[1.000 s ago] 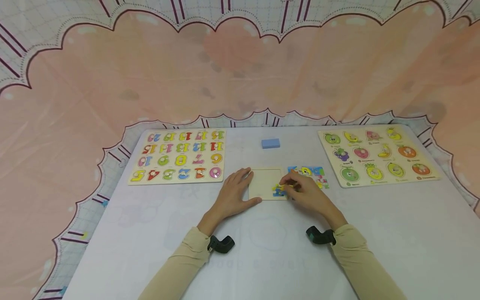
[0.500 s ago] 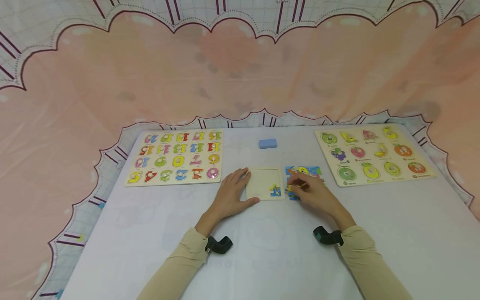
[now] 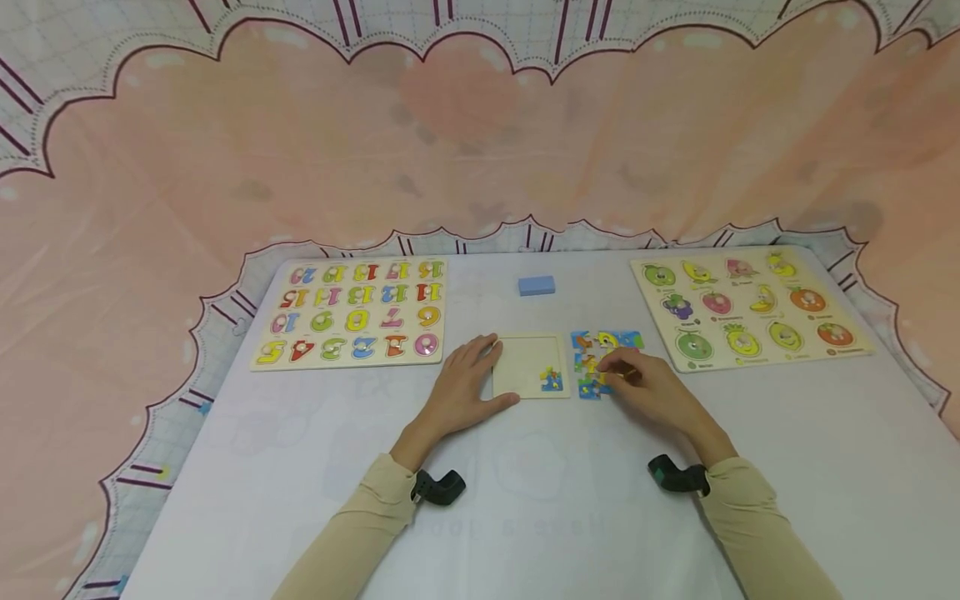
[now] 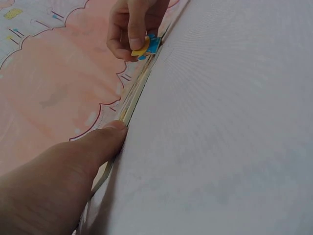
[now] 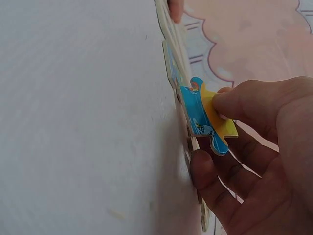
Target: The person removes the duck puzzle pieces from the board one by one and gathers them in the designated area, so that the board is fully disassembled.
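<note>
My left hand lies spread at the left side of a square wooden puzzle tray, fingers near its far left corner. In the left wrist view its thumb presses the tray's edge. One blue and yellow piece sits in the tray's near right corner. My right hand pinches a blue and yellow jigsaw piece between thumb and fingers, tilted in the right wrist view. It is over the right part of a group of colourful jigsaw pieces, partly hidden by the hand, just right of the tray.
A number puzzle board lies at the left and a fruit puzzle board at the right. A blue block is at the back middle. All rest on a white tabletop.
My right hand has moved right, from the tray's near right corner to the group of jigsaw pieces, and a piece is now pinched in it. The left hand stays at the tray.
</note>
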A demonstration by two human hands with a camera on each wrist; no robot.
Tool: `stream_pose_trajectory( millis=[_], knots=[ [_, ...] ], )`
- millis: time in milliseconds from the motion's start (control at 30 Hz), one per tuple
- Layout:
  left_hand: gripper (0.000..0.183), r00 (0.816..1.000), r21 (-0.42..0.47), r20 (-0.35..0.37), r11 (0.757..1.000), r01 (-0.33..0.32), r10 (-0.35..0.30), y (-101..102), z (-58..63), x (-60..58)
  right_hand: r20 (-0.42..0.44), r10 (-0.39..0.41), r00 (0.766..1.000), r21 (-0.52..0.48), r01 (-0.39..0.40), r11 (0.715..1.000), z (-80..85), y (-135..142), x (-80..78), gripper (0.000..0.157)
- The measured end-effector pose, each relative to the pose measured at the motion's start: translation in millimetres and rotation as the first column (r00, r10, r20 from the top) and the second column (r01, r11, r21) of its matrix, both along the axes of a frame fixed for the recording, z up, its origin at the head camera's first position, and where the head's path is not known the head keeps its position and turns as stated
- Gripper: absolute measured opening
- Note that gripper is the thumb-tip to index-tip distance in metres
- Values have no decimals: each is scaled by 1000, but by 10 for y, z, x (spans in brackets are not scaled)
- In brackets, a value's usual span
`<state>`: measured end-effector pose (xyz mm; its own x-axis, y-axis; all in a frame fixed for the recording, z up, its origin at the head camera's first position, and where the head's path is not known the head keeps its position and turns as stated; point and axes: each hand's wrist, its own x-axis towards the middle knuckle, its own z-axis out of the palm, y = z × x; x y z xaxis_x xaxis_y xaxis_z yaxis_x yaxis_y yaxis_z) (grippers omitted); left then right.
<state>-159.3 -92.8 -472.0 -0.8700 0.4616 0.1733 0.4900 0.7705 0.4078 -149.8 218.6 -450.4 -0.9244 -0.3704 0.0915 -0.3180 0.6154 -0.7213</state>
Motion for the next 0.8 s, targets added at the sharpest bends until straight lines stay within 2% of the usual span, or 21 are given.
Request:
stream_pose_trajectory(
  millis=[400, 800],
  knots=[
    [82, 1000, -14, 2, 1000, -6, 6, -5, -14, -7, 38, 13, 999, 35, -14, 999, 57, 73, 44, 12],
    [83, 1000, -17, 10, 1000, -5, 5, -1, -19, -15, -11, 33, 999, 73, -32, 997, 49, 80, 57, 12]
  ],
)
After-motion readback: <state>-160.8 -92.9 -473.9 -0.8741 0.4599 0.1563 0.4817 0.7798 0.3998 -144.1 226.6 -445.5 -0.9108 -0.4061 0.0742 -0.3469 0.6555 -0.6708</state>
